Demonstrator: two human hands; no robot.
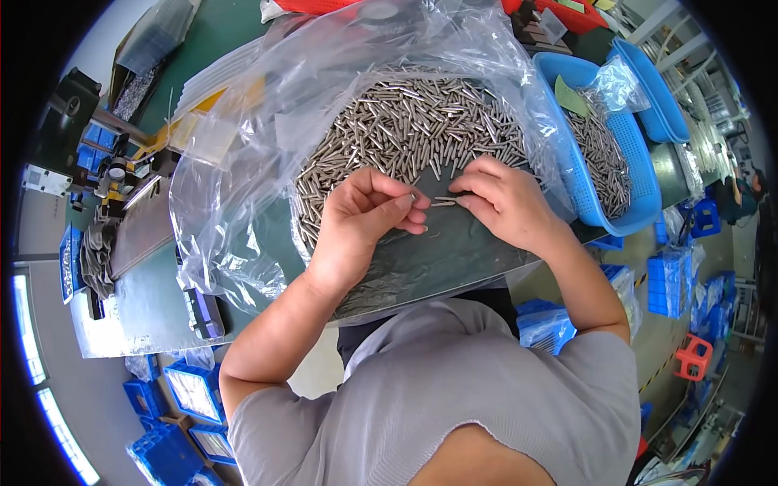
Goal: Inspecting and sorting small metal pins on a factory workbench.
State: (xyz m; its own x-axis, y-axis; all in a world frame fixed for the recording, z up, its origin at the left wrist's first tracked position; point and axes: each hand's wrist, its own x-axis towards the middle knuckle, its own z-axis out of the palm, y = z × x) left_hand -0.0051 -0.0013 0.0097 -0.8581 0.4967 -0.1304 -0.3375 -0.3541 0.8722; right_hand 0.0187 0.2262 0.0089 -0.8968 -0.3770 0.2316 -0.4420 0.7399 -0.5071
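Dark green worktable (421, 259) is covered by a crumpled clear plastic bag (267, 138) bearing a heap of small grey metal pins (405, 130). One pin is pinched in the left hand (365, 219); loose pins (444, 200) are touched by the right hand (502, 198). A blue plastic basket (640, 146) is seen alongside.

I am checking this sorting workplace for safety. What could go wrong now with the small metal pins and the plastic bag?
1. The pile of pins lies on a loose clear plastic bag; a tug might scatter it.
2. The left hand pinches one pin, and the right hand fingers the separated pins; one could easily slip.
3. The blue basket overhangs the table edge and may tip.
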